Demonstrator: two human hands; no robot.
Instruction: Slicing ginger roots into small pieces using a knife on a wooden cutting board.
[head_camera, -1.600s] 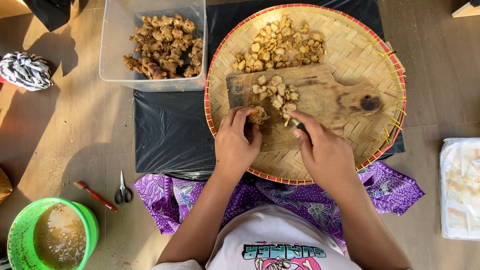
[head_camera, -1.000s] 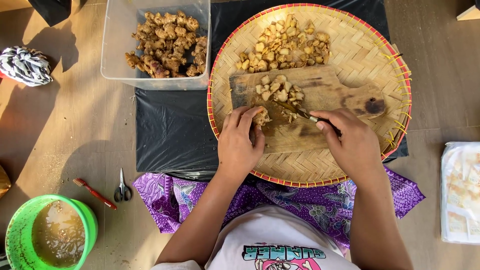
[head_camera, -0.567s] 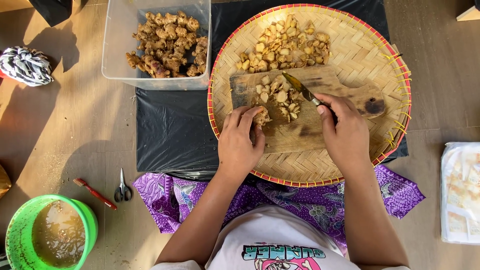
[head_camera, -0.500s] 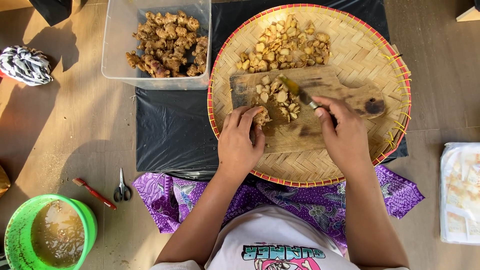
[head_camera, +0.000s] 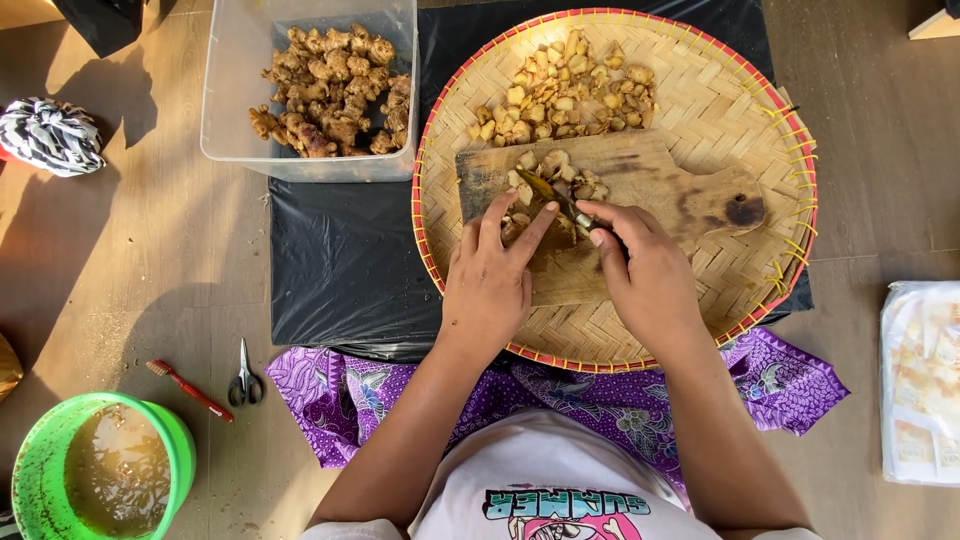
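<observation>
Shirt (head_camera: 545, 490): a white shirt with a bright print lay nearest the camera, at the bottom edge.
Cloth (head_camera: 790, 385): a purple patterned cloth spread just beyond it, under the near rim of the tray.
Bucket (head_camera: 30, 465): a green bucket of murky water stood at the near left on the floor.
Small tools: a red brush (head_camera: 190, 389) and a pair of scissors (head_camera: 245, 378) lay side by side near the bucket.
Left hand (head_camera: 490, 285): it rested on the cutting board, fingers bent over a root piece (head_camera: 516, 226) and pinning it down.
Right hand (head_camera: 650, 275): it was closed around the handle of a knife (head_camera: 560, 200), the blade angled up and left onto the root pieces.
Cutting board (head_camera: 690, 205): a worn wooden board lay flat inside the tray, with a dark knot toward its right end.
Cut pieces on board (head_camera: 550, 165): a small cluster sat at the board's far left, touching the blade.
Tray (head_camera: 760, 130): a round woven bamboo tray with a red rim sat on a black plastic sheet (head_camera: 340, 260).
Chopped pile (head_camera: 570, 95): pale chunks were heaped in the far part of the tray, beyond the board.
Tub (head_camera: 235, 90): a clear plastic tub of whole knobbly roots (head_camera: 335, 85) stood at the far left of the tray.
Striped bundle (head_camera: 50, 135): a black-and-white bundle lay at the far left.
</observation>
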